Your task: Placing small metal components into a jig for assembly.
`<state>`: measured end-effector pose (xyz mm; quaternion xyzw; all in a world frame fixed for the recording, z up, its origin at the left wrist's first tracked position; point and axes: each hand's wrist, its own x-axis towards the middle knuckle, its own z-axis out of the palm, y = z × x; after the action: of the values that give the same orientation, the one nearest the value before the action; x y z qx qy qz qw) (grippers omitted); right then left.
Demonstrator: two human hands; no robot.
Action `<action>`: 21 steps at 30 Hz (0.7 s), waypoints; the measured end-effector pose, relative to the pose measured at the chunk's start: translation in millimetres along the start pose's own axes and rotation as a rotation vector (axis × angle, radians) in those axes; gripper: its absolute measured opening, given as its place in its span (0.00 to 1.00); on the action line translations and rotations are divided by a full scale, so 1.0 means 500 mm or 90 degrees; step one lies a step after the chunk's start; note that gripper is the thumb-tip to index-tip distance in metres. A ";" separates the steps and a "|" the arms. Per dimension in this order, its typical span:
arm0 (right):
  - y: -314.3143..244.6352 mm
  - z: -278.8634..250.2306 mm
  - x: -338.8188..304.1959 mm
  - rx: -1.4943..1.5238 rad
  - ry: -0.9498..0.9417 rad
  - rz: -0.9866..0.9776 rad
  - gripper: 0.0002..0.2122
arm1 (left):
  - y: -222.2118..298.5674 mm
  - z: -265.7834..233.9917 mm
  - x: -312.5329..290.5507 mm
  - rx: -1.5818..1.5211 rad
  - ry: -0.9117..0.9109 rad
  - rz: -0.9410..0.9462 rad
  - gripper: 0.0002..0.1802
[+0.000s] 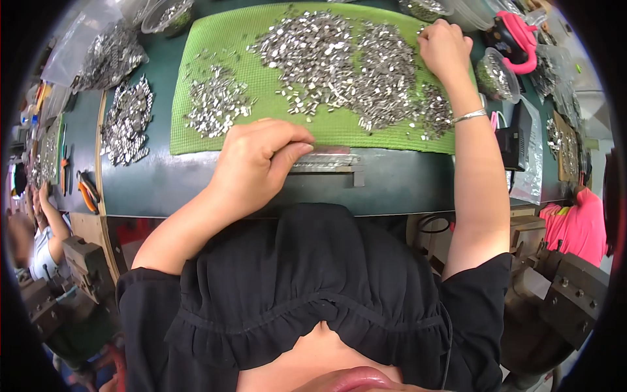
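My left hand is at the mat's near edge, thumb and forefinger pinched together over the left end of a narrow metal strip jig. Whatever sits between those fingertips is too small or hidden to name. At the far right of the green textured mat, my right hand has its fingers curled down and closed. Its fingertips are at the mat's surface, and I cannot make out what they hold. Small silvery metal pieces lie between the hands in a large heap, with a smaller pile to the left and another below my right hand.
Left of the mat lie linked metal pieces, a filled plastic bag and orange-handled pliers. Plastic tubs stand at the back. On the right are a tub, a pink-and-black object and a black box. Other people sit on both sides.
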<state>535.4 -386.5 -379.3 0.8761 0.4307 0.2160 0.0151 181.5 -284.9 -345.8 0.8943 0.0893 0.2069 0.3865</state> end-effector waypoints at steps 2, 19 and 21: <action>0.007 0.028 0.004 -0.030 0.006 -0.001 0.07 | 0.005 0.007 -0.010 -0.019 -0.020 -0.026 0.04; -0.203 -0.209 -0.347 0.946 -0.064 -0.010 0.02 | -0.005 0.048 -0.019 0.140 -0.068 0.175 0.09; -0.223 -0.189 -0.364 0.986 -0.024 0.020 0.02 | -0.012 0.037 -0.023 0.199 -0.077 0.273 0.17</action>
<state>317.6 -470.2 -384.0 0.6464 0.4459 -0.1616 -0.5977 179.3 -296.7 -365.0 0.9523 -0.0946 0.2142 0.1959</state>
